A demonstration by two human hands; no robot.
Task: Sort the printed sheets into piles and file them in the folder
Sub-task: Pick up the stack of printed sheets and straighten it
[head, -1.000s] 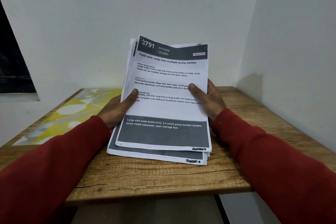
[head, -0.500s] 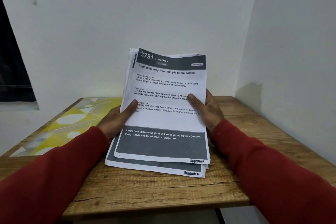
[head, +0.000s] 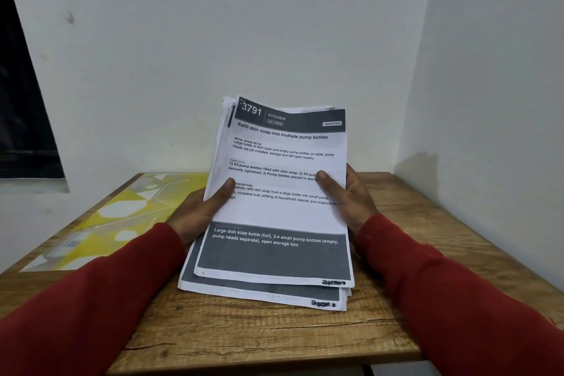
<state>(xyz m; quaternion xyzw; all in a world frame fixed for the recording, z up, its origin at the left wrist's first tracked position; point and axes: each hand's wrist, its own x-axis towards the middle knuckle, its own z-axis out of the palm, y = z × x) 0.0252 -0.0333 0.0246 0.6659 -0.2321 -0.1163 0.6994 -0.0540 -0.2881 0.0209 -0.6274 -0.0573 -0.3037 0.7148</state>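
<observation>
sheets (head: 283,210): fanned stack, top headed 3791 (grey bands) | left hand (head: 200,210), right hand (head: 355,197): both gripping edges

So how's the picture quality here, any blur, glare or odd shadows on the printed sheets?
Head view: the top sheet reads sharply, no glare; dim, even light; a soft shadow falls on the right wall; the wide lens bends the dark window edge at left; the red sleeves look soft near the frame's bottom.

The printed sheets (head: 283,210) I hold are matt paper (slightly crumpled at the edges). My bench (head: 265,336) is rough-grained wood with cracks, my folder (head: 122,217) glossy yellow, my sleeves (head: 457,299) soft red cloth.
</observation>
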